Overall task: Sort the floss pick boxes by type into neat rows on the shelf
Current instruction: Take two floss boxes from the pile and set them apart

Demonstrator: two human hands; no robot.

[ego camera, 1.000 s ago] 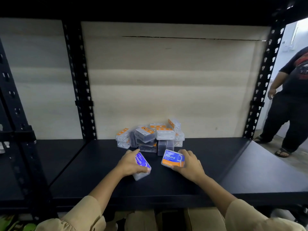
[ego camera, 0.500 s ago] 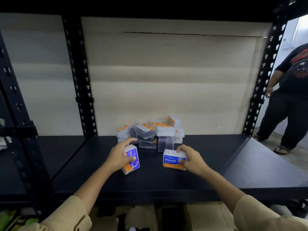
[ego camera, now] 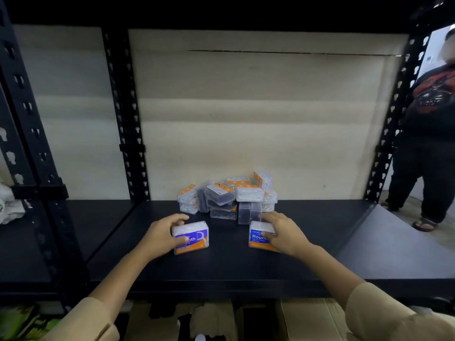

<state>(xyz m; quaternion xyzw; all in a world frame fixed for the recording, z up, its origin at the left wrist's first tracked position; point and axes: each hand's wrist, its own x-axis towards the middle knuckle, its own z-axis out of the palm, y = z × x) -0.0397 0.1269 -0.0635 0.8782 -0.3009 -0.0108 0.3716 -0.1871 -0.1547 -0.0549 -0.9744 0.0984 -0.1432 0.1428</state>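
On the black shelf (ego camera: pixel 229 264), my left hand (ego camera: pixel 161 236) grips a clear floss pick box with a blue and orange "Smooth" label (ego camera: pixel 193 237), standing upright. My right hand (ego camera: pixel 283 233) holds a second box labelled "Round" (ego camera: pixel 257 236) from its right side, thumb across the label. The two boxes stand apart, side by side. Behind them, near the back wall, lies a loose pile of several more floss pick boxes (ego camera: pixel 227 199), some clear with white picks, some dark.
Black perforated uprights (ego camera: pixel 128 119) frame the shelf bay; another upright (ego camera: pixel 394 124) stands at the right. A person in dark clothes (ego camera: pixel 428 134) stands beyond the right end. Cardboard boxes (ego camera: pixel 302 321) sit below the shelf. White cloth (ego camera: pixel 9 205) lies on the left bay.
Both hands spread apart. The left box turned from tilted to upright, label facing me, and moved left. The right box was set upright further right.
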